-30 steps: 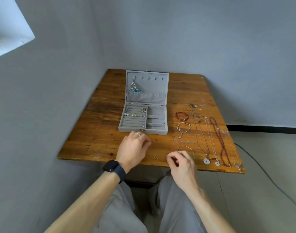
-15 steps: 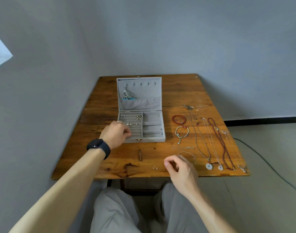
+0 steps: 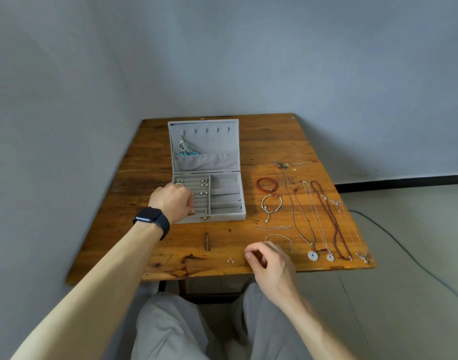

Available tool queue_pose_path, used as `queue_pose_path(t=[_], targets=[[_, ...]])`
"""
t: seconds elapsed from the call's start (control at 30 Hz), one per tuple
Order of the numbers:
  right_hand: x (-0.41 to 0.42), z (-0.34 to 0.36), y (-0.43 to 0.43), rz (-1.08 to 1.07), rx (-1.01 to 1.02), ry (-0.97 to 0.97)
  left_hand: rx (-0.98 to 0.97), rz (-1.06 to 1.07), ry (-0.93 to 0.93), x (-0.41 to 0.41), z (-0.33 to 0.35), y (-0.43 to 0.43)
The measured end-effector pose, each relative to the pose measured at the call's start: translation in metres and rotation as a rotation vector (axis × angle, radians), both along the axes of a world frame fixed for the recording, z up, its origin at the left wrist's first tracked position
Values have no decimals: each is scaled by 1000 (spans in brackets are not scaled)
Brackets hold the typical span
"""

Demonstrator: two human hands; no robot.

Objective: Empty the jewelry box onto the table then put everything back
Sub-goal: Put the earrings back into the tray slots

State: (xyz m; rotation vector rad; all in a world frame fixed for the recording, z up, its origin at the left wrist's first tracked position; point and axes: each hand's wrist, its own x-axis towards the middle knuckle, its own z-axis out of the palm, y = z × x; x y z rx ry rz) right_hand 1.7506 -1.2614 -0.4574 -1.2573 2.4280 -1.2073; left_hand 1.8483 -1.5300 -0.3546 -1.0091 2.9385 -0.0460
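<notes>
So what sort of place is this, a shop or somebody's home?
Probably a plain room in a home rather than a shop: a worn wooden table sits in a corner of bare grey walls, with a small jewelry box open on it.

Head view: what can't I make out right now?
All head view.
Left hand: its own back hides the fingertips in the box; grip unknown.
Right hand: fingers curled; anything pinched is too small to see.
Tiny metal piece near the front edge of the table: too small to identify.
</notes>
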Motion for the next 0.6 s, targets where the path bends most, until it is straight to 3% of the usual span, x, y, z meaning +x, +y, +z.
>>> queue_pose_path(t=[0.3, 0.6], targets=[[0, 6, 1, 30, 50, -38, 131, 25, 63, 7, 1, -3], [-7, 20, 0, 53, 98, -48, 96, -95, 148, 30, -9, 5]])
